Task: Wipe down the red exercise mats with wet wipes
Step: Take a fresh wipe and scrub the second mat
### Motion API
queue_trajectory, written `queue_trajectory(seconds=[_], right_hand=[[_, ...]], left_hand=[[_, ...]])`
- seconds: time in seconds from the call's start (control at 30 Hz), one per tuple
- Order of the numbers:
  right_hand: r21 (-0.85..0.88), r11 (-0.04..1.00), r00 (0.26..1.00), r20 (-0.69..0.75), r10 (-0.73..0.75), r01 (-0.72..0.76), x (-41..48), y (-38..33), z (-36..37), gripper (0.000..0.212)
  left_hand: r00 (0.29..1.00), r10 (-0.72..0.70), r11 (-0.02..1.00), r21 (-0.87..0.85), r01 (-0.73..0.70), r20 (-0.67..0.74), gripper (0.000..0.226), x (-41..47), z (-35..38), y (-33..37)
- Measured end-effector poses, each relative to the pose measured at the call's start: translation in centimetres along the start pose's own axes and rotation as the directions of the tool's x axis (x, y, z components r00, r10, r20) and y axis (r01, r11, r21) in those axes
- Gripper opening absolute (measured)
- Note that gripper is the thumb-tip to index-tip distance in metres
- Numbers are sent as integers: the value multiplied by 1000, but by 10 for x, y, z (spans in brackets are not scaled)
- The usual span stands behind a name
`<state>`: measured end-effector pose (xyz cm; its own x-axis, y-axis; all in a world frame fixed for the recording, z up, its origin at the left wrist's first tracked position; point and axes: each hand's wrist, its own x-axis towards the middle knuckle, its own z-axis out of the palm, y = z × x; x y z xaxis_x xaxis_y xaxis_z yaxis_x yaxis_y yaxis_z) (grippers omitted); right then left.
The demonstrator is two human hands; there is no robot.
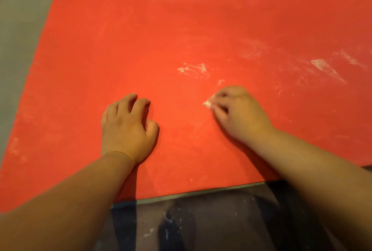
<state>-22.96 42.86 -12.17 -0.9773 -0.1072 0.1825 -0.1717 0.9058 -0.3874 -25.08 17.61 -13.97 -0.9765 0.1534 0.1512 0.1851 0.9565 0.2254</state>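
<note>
Nearest the camera, behind both wrists, dark trousers (221, 220) flecked with white show the person is low to the ground at the near edge of the red exercise mat (141, 39). The mat lies flat under both hands. The left hand (126, 127) rests on it, fingers loosely bent and holding nothing, and looks to be bracing the body and pinning the mat. To its right, well apart from it, the right hand (239, 113) pinches a small white wad, most likely the wet wipe (208, 103), against the mat; the hand is blurred.

Just beyond the right hand lies a patch of white smears (194, 69), and farther out to its right a longer white streak (322, 65) with fainter haze around it. Past the mat's far edge is grey floor (20, 19).

The wiping step seems to be under way, with much residue left. The next move probably calls for pushing the wipe forward onto the smears with firm pressure while the left hand keeps the mat from sliding.
</note>
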Motion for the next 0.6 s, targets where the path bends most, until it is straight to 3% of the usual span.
queue_trajectory(seconds=[0.07,0.17,0.23,0.3,0.4,0.6], right_hand=[[-84,984,985,-83,150,-157,35,26,-2,19],[-17,928,919,-152,365,-371,66,25,7,28],[19,934,922,-154,355,-357,53,2,19,29],[59,970,960,-143,241,-235,21,-18,25,23],[68,985,979,-118,166,-159,14,-4,10,18],[-75,894,894,-116,433,-443,81,34,-1,26]], left_hand=[[1000,0,1000,1,0,4,54,0,-1,0],[1000,1,1000,-6,0,11,54,0,-2,1],[1000,3,1000,-6,-3,8,54,1,-2,1],[1000,0,1000,-6,0,9,54,1,-1,1],[1000,0,1000,-7,0,-3,54,1,-2,1],[1000,2,1000,-9,-2,6,53,2,-1,1]])
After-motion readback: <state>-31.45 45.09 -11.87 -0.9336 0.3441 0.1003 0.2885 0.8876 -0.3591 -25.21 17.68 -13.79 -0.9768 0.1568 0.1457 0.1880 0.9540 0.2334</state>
